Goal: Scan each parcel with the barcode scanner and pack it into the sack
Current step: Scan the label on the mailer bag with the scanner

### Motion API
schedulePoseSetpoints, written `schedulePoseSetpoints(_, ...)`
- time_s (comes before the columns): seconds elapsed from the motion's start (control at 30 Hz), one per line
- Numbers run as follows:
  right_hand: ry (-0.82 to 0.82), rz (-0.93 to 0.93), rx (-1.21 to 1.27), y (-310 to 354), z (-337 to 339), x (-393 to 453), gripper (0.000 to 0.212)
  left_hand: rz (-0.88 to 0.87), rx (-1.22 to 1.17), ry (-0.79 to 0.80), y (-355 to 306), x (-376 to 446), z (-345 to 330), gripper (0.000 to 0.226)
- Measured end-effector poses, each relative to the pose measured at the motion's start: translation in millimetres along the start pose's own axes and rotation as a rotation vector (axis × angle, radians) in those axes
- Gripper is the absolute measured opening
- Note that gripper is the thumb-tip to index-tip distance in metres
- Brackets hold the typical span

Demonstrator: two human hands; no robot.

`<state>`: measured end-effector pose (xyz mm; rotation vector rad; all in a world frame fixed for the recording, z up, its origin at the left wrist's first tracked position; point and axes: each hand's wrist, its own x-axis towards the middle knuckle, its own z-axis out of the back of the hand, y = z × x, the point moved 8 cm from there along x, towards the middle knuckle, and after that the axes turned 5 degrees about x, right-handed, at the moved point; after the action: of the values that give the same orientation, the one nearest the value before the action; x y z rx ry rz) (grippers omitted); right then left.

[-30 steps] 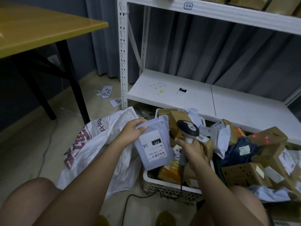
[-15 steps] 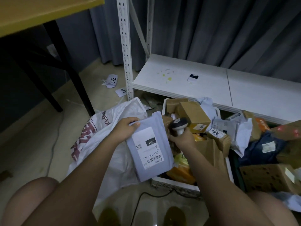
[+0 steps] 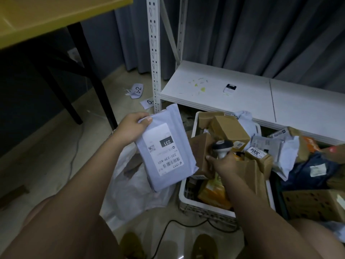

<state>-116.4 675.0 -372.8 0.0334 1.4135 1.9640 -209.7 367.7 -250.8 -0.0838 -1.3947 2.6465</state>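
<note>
Sitting low over a pale tiled floor (image 3: 56,165), the person faces grey curtains (image 3: 261,34), with a white metal shelf (image 3: 214,94) beyond both hands and a yellow table (image 3: 46,19) up past the left hand. 2 paper slips lie on the floor beyond the left hand, 1 small card on the shelf. 1 white basket (image 3: 188,200) heaped with parcels sits under the right hand; 1 white sack (image 3: 134,186) lies crumpled below the left hand. The left hand (image 3: 130,129) grips 1 grey mailer parcel (image 3: 166,146) by its top corner, thumb on the front, label marked 231 facing up. The right hand (image 3: 224,163) is wrapped round the barcode scanner (image 3: 222,146), just right of the parcel. Since 0.5 s ago the parcel has lifted towards the shelf post, now hiding more of the sack.
</note>
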Motion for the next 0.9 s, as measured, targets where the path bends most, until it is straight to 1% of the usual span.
schedulePoseSetpoints(0.03,-0.002,0.009,0.057,4.6,3.1,-3.6,0.060,0.000,0.004,0.004,-1.0,-1.6,-1.0,0.032)
schedulePoseSetpoints(0.1,0.017,0.029,0.150,15.8,10.0,-15.2,0.055,0.026,0.008,-0.026,-0.9,-5.3,-3.7,0.021)
schedulePoseSetpoints(0.2,0.148,0.096,0.219,37.1,14.8,-41.5,0.041,0.038,-0.051,-0.045,-5.3,-10.2,-9.9,0.015)
schedulePoseSetpoints(0.27,0.213,0.147,0.239,48.4,18.3,-59.4,0.044,0.044,-0.131,-0.046,-11.7,-17.0,-12.8,0.015)
schedulePoseSetpoints(0.33,0.205,0.185,0.282,57.1,25.9,-74.8,0.045,0.077,-0.230,-0.075,-12.9,-24.3,-10.2,0.015)
schedulePoseSetpoints(0.4,0.145,0.206,0.344,61.0,36.0,-88.2,0.045,0.111,-0.317,-0.122,-12.2,-33.0,-2.0,0.014)
schedulePoseSetpoints(0.47,0.088,0.210,0.426,61.8,44.0,-99.5,0.056,0.176,-0.415,-0.200,-4.4,-41.4,7.5,0.016)
schedulePoseSetpoints(0.53,0.085,0.198,0.491,62.7,44.6,-109.7,0.062,0.267,-0.608,-0.245,4.5,-51.8,9.0,0.013)
schedulePoseSetpoints(0.6,0.122,0.215,0.513,71.2,38.5,-121.0,0.056,0.341,-0.795,-0.240,10.0,-64.4,0.9,0.016)
schedulePoseSetpoints(0.67,0.144,0.244,0.500,83.4,30.3,-130.3,0.054,0.410,-0.901,-0.250,15.0,-79.3,-5.2,0.017)
schedulePoseSetpoints(0.73,0.135,0.280,0.487,95.9,25.8,-134.0,0.057,0.458,-0.995,-0.243,21.7,-91.3,-7.9,0.017)
schedulePoseSetpoints(0.8,0.122,0.299,0.461,104.7,21.5,-132.8,0.060,0.470,-1.058,-0.236,26.1,-100.4,-6.3,0.018)
schedulePoseSetpoints(0.9,0.148,0.261,0.458,107.0,12.7,-130.0,0.061,0.447,-1.052,-0.223,21.2,-111.8,1.2,0.018)
